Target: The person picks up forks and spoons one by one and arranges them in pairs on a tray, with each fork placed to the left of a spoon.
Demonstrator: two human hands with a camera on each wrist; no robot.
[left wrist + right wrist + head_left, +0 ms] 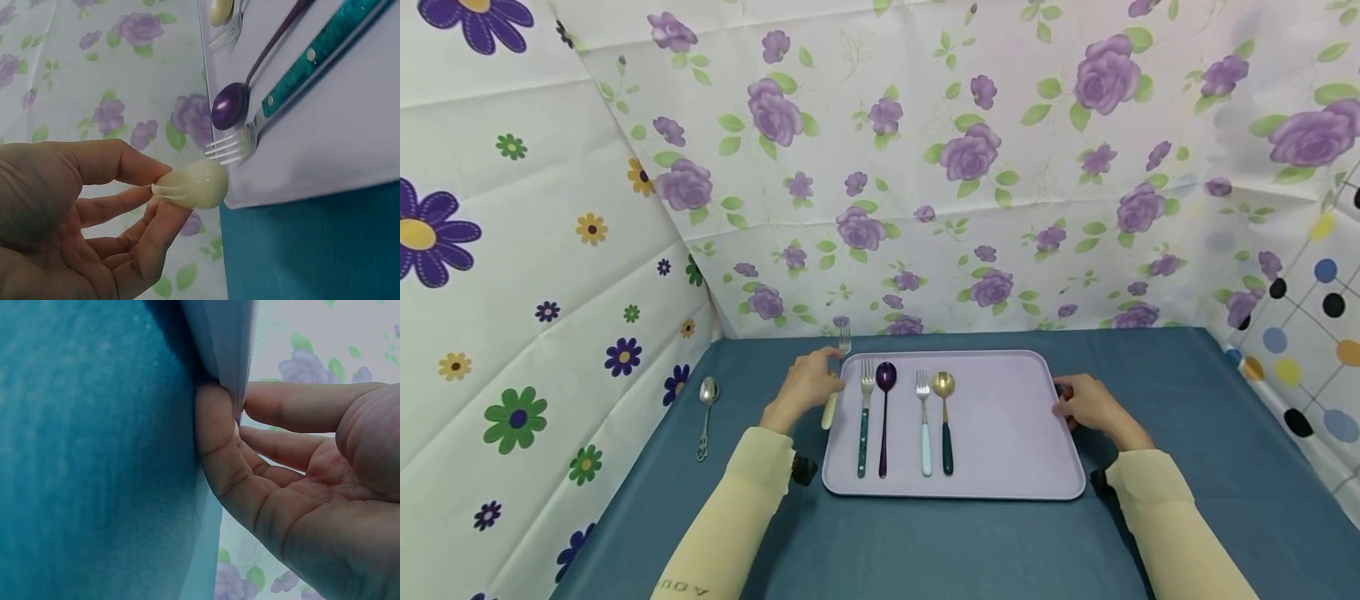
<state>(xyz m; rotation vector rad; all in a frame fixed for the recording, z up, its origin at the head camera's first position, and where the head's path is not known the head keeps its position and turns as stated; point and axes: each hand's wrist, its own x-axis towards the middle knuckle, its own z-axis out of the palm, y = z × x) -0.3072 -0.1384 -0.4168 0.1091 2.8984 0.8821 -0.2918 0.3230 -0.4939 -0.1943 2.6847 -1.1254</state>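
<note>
My left hand (808, 383) pinches a fork with a cream handle (830, 411) between thumb and fingers, its tines (845, 337) pointing away from me. The left wrist view shows this cream handle (203, 184) end-on, beside the tray's left edge. At the other end, my right hand (1092, 402) grips the right rim of the pale lilac tray (1007, 425), thumb above and fingers beneath the edge (234, 356). On the tray lie a green-handled fork (864, 417), a purple spoon (885, 408), a light-blue-handled fork (925, 425) and a gold spoon with a dark green handle (947, 425).
A silver spoon (706, 417) with an ornate handle lies on the blue tablecloth (760, 533), left of my left hand. Flowered cloth (880, 183) stands upright behind the table, with more patterned cloth at both sides.
</note>
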